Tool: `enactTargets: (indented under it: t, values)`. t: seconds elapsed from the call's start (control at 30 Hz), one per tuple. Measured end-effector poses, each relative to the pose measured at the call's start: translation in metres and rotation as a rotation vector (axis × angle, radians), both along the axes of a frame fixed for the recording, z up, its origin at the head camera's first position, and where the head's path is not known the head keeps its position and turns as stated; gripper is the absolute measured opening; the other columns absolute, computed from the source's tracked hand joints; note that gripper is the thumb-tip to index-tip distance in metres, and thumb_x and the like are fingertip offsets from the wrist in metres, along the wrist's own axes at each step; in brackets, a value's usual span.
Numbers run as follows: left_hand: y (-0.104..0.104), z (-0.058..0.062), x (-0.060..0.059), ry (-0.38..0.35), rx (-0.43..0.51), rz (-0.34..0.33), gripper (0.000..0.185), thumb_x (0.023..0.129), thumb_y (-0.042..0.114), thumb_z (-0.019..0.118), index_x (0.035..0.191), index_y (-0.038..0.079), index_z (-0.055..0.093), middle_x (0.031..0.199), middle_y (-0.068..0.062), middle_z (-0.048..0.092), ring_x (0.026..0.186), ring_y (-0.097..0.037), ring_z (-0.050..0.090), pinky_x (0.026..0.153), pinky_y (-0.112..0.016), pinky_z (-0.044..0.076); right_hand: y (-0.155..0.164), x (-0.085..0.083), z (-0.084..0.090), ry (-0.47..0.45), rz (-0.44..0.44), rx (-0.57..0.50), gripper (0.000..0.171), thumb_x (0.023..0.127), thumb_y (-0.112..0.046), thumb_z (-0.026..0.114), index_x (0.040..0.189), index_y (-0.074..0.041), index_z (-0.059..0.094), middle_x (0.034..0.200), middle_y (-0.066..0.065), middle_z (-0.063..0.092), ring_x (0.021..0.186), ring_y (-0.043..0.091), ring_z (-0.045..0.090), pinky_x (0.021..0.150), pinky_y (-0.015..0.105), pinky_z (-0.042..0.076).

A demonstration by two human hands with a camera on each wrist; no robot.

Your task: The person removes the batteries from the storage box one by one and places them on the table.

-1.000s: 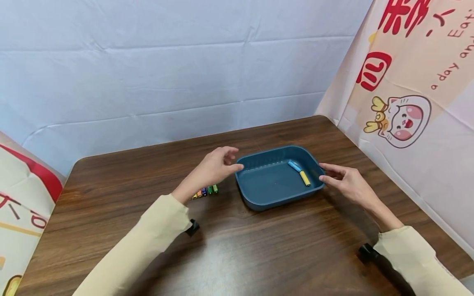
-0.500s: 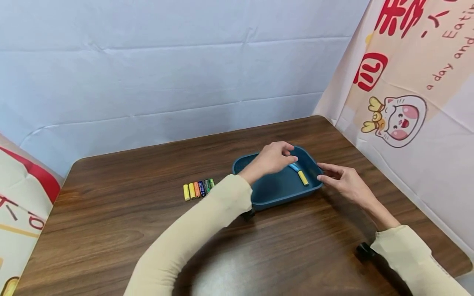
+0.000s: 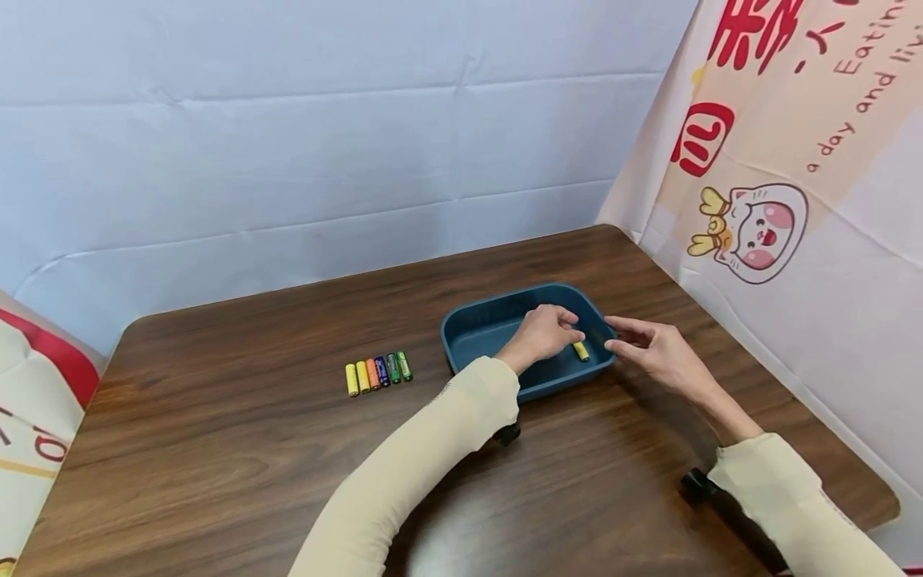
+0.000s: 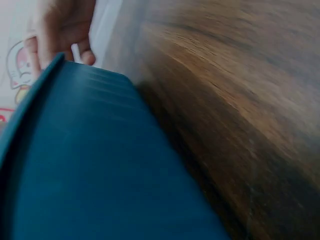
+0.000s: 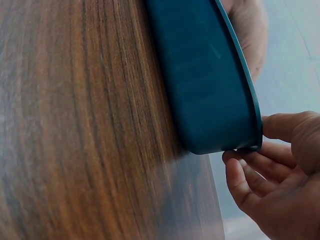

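Note:
My left hand (image 3: pixel 542 332) reaches down into the blue plastic tray (image 3: pixel 461 314). Its thumb and fingers are bent over the far end of a yellow battery (image 3: pixel 581 351), which lies on the tray floor. A light-blue battery beside it is hidden under these fingers, and I cannot tell whether they grip it. At the tray's right end, my right hand (image 3: pixel 652 349) holds the rim. In the right wrist view, the thumb of the right hand (image 5: pixel 285 175) lies against the rim and the other fingertips sit just beneath it, outside the wall.
To the left of the tray, several batteries (image 3: pixel 377 373) in yellow, orange, blue and green lie side by side in a row on the wooden table (image 3: pixel 238 417). A white cloth (image 3: pixel 324 144) hangs behind, and a printed cloth (image 3: pixel 793 160) borders the right side.
My left hand has moved right from the tray's left rim and down to the batteries inside, covering the light-blue one. The row of batteries has come into full view. My right hand stays at the rim.

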State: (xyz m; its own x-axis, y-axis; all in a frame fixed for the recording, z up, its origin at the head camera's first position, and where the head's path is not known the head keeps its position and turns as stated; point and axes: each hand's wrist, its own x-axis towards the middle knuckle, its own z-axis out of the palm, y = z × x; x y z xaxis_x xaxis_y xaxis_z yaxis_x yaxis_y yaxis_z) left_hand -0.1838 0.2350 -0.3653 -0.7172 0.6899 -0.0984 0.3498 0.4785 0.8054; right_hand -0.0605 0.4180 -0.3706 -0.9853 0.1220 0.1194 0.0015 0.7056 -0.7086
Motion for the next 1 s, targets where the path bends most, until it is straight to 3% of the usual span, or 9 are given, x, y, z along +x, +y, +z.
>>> enactTargets:
  t: [0.2,0.4,0.67,1.0]
  values:
    - [0.002,-0.008,0.003,-0.017,-0.035,0.027,0.036,0.098,0.024,0.075,0.13,0.01,0.072,0.119,-0.004,0.071,0.101,-0.015,0.065,0.09,-0.032,0.055,0.0,-0.001,-0.001,0.018,-0.013,0.004,0.047,0.101,-0.02,0.07,0.141,0.004,0.06,0.115,0.024,0.072,0.084,0.026,0.067,0.066,0.024,0.055]
    - [0.004,-0.014,0.007,0.045,-0.11,0.006,0.038,0.096,0.026,0.077,0.131,0.012,0.073,0.119,0.0,0.071,0.097,-0.012,0.064,0.088,-0.025,0.053,0.0,-0.001,-0.004,0.03,-0.003,-0.017,0.046,0.101,-0.017,0.07,0.14,0.006,0.06,0.113,0.024,0.073,0.087,0.027,0.069,0.068,0.026,0.057]
    - [0.007,-0.018,0.008,0.081,-0.139,0.015,0.045,0.094,0.03,0.08,0.135,0.015,0.07,0.119,0.001,0.071,0.101,-0.011,0.066,0.088,-0.024,0.052,0.0,-0.001,-0.003,0.02,-0.011,-0.002,0.046,0.102,-0.018,0.069,0.14,0.005,0.061,0.114,0.024,0.072,0.086,0.023,0.068,0.066,0.024,0.055]
    - [0.015,-0.029,0.009,0.271,-0.267,0.015,0.054,0.089,0.046,0.081,0.136,0.023,0.07,0.116,0.009,0.071,0.094,-0.009,0.062,0.078,-0.023,0.05,-0.002,-0.002,0.0,-0.004,-0.019,0.0,0.048,0.102,-0.02,0.069,0.142,0.005,0.059,0.116,0.025,0.072,0.087,0.024,0.069,0.067,0.027,0.056]
